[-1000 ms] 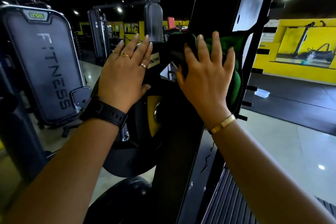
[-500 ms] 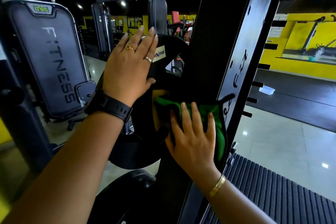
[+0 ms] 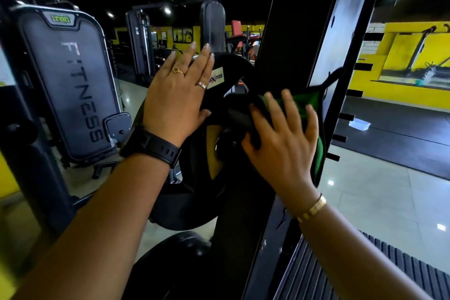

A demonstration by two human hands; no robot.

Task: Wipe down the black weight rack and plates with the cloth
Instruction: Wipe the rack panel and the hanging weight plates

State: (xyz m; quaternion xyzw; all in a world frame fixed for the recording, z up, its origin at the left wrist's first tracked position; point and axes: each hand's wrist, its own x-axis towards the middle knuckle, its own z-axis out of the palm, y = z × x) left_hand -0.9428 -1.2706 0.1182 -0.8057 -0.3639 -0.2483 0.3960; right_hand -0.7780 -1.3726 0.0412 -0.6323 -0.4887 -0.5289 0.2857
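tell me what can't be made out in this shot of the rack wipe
Head view only:
- Cloth: mostly hidden under the right hand; its full extent unclear.
- Plate: the left hand and the rack post cover much of it; its sticker is partly covered.
- Rack: top and base cut off by the frame edges.
- Right fingers: motion-blurred.
- Dirt on the black surfaces: too dark to judge.

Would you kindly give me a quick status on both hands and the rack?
Left hand flat on black weight plate. Right hand presses green cloth against black rack upright. Nothing in the way.
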